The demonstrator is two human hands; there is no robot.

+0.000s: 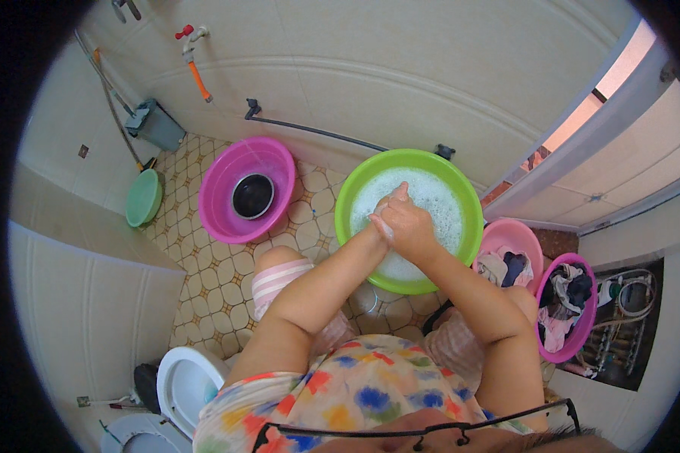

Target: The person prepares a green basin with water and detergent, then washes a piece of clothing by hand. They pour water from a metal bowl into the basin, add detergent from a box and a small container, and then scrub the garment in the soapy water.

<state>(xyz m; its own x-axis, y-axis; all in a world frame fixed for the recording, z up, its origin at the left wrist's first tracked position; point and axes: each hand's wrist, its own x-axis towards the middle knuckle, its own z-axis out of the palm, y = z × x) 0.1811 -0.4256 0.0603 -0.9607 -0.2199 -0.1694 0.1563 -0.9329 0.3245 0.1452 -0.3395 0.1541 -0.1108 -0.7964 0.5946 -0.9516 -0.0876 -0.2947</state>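
Both my hands are pressed together above a lime-green basin (472,253) of foamy water (442,196). My left hand (389,205) reaches in from the left, and part of it is hidden behind the right. Across it lies my right hand (411,230), fingers bent and closed against the left. A bit of white shows between the two palms; I cannot make out whether it is suds or a small wet cloth. The foam covers whatever lies in the water.
A pink basin (223,215) holding a dark round bowl (253,196) stands to the left. Right of the green basin are a light-pink basin (525,238) and a magenta basin (591,309) with clothes. A toilet (175,377) is at lower left; a tap (193,34) is on the wall.
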